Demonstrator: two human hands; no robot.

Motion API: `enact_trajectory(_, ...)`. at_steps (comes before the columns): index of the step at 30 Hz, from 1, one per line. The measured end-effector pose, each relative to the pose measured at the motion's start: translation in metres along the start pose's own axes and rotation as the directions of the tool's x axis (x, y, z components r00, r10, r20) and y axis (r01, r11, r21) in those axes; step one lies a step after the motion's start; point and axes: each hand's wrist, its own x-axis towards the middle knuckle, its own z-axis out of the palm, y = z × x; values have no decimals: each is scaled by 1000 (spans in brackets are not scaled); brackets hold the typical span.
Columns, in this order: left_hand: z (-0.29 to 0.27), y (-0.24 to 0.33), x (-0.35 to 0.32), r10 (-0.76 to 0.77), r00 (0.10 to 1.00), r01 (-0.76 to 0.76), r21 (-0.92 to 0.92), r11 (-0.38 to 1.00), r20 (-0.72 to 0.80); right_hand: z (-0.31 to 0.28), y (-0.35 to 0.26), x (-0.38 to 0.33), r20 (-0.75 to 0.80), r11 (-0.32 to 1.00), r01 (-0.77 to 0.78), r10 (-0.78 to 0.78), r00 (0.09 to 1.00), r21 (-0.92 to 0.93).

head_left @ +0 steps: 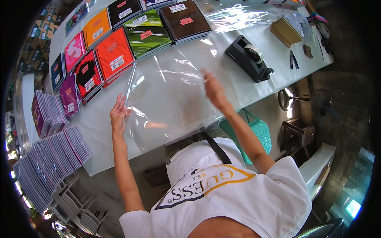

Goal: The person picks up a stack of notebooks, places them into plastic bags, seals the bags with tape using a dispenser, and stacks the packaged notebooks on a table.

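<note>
White shirt (254,198) — left hand (118,115) spread by clear plastic (166,99) — right hand (215,91) blurred, grip unclear.

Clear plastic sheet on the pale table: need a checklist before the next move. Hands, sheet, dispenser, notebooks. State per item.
1. Bare left hand at the left edge of the clear, glossy plastic sheet: ok; firm grip, cannot tell.
2. Bare right hand gripping the sheet's right side: cannot tell; it is there, but blurred.
3. Sheet smooth: not ok; creases and ripples show.
4. Black desktop tape dispenser clear of the right hand: ok; it stands apart, to the right.
5. Tape roll seated in the dispenser: ok.
6. Red-orange spiral notebook clear of the sheet's far left corner: cannot tell; the transparent edge is hard to trace.
</note>
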Motion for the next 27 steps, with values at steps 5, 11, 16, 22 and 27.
enact_trajectory(5,-8,-14,6,3,1000,-3,10,1000,-22,-64,21,18,-560,946,-69,-127,819,-316)
enact_trajectory(11,-10,-21,7,29,998,-28,24,999,-51,-36,-50,-10,-115,827,409,-483,868,-386)
enact_trajectory(16,-2,-19,6,90,991,-79,108,991,-102,-43,-7,-14,251,824,328,-233,940,-462)
enact_trajectory(22,6,-16,6,153,971,-110,223,969,-184,-85,43,-37,122,885,189,-150,981,-426)
enact_trajectory(27,122,24,-7,725,644,-131,969,-210,244,-84,42,-56,117,875,204,-170,979,-439)
